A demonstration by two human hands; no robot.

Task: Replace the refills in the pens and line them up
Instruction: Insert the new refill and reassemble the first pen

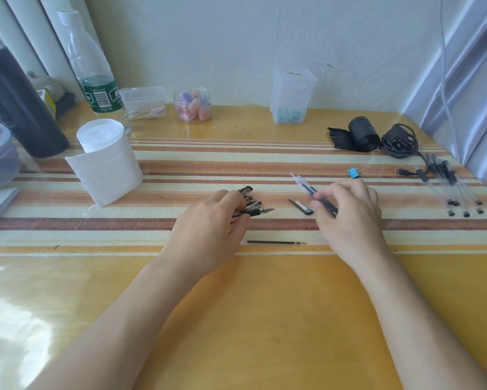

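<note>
My left hand (211, 220) grips a bundle of several black pens (252, 205) low over the striped cloth, their tips pointing right. My right hand (349, 212) pinches a pack of black refills (318, 197) in a clear sleeve that slants up to the left. One loose black refill (276, 242) lies flat on the cloth between my hands, near its front edge. A pen cap (304, 207) lies just left of my right hand. At the far right, a row of several clear pens (456, 192) lies on the table.
A tissue roll (107, 161) stands at the left. Along the back wall stand a water bottle (94, 77), a cotton-swab box (143, 104), a jar of erasers (193, 106) and a clear container (291, 97). A black bag roll (360, 135), charger cable (399, 142) and blue binder clip (354, 172) sit right.
</note>
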